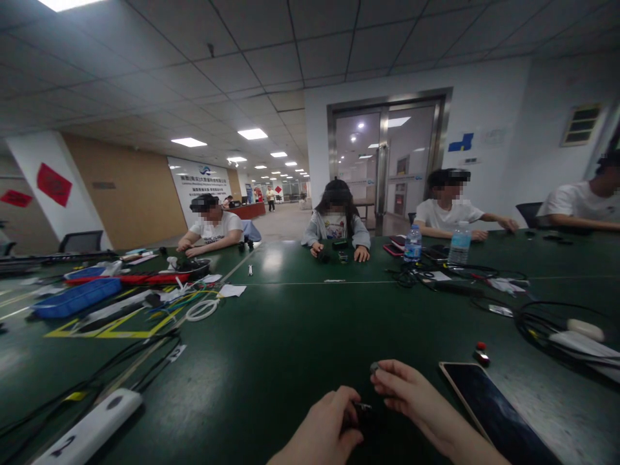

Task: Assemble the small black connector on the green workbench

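Above the near edge of the dark green table, my left hand (327, 423) is closed around a small black object (363, 408), mostly covered by my fingers and too dark to identify. Just to its right, my right hand (404, 391) pinches a small grey rounded piece (374, 367) between thumb and fingertips. The two hands are close together but apart. A smartphone (496, 410) with a dark screen lies beside my right forearm. Past the phone's far end stands a small metal block with a red top (480, 353).
A white power strip (92, 426) and black cables lie at left, with a blue tray (77, 298) behind. Coiled cables (547, 329) and water bottles (460, 244) stand or lie at right. Several people sit across the table (271, 323).
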The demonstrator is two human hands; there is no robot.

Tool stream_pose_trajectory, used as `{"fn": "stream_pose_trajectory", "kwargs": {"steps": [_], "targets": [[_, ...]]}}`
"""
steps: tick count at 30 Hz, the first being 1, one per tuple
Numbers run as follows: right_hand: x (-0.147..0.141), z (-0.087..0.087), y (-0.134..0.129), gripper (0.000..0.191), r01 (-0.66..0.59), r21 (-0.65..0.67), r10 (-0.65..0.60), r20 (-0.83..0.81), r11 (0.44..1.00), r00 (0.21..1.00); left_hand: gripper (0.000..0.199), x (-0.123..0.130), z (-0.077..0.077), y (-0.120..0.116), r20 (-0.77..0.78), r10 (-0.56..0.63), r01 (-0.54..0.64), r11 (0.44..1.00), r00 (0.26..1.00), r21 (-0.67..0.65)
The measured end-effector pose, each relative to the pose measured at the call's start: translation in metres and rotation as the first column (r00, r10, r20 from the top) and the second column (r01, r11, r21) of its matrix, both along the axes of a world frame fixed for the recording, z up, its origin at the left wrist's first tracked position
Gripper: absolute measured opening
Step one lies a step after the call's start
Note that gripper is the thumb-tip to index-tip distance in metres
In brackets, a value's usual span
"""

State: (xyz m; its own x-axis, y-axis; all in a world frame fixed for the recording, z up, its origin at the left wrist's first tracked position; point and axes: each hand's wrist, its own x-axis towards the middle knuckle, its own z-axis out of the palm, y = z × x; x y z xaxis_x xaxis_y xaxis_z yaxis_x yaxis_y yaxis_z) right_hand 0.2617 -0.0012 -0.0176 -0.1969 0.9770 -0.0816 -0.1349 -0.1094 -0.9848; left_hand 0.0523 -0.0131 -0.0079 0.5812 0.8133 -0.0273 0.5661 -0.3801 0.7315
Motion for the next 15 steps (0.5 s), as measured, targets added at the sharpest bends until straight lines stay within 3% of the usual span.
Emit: {"fn": "stream_pose_trajectory", "kwargs": {"steps": [4, 8, 11, 15], "targets": [[0.003, 0.002, 0.002, 0.052, 0.104, -0.134, -0.129, -0.195, 0.985, 0.972, 0.041, -0.001, 0.003, -0.001, 0.023, 0.024, -0.024, 1.0, 0.999, -0.006], [0.004, 0.008, 0.003, 0.03, 0.158, -0.241, -0.226, -0.289, 0.958, 0.93, 0.037, -0.001, 0.008, -0.002, 0.03, 0.035, -0.035, 0.999, 0.999, -0.012], [0.003, 0.011, 0.002, 0.02, 0.164, -0.276, -0.25, -0.316, 0.947, 0.915, 0.034, -0.001, 0.01, -0.003, 0.039, 0.03, -0.029, 1.0, 0.999, -0.003], [0.001, 0.01, 0.0, 0.02, 0.156, -0.264, -0.239, -0.318, 0.952, 0.917, 0.032, -0.002, 0.008, -0.003, 0.062, 0.016, -0.017, 1.0, 0.998, 0.022]]}}
